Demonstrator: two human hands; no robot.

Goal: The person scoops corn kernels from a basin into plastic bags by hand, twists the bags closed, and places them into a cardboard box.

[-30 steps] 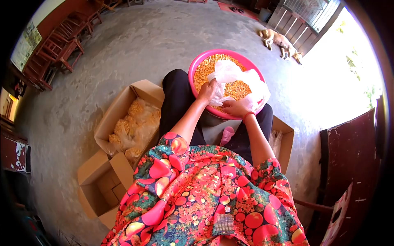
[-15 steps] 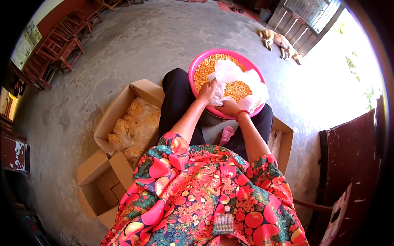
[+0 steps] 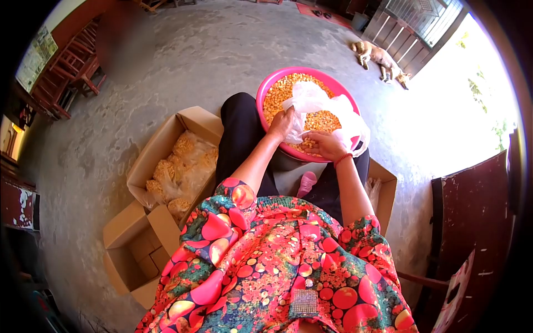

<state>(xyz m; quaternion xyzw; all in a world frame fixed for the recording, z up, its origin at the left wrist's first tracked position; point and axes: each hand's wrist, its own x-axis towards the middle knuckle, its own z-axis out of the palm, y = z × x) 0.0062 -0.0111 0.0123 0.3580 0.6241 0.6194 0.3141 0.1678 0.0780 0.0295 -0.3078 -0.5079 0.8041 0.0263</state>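
Observation:
A round pink basin (image 3: 265, 89) rests at my knees, holding many orange-yellow kernels (image 3: 286, 91). White, thin plastic bags (image 3: 307, 97) lie over the kernels and hang past the basin's right rim. My left hand (image 3: 282, 123) is closed on the plastic at the basin's near left side. Just right of it, over the near rim, my right hand (image 3: 327, 145) has its fingers stretched toward the left hand, above the kernels; a red band circles its wrist. Whether plastic is caught between the right hand's fingers is too small to tell.
An open cardboard box (image 3: 152, 145) with bagged yellow clumps (image 3: 183, 145) stands left of my legs. Below it is another open box (image 3: 133, 250). A third box (image 3: 388, 186) is at my right. A dog (image 3: 380, 57) lies near the door; wooden chairs (image 3: 78, 66) line the left wall.
My right hand first moved left toward my left hand, then back right, fingers now more visible. The bag's right part shifted with it. My left hand stays nearly still. A dark blur appeared at the upper left.

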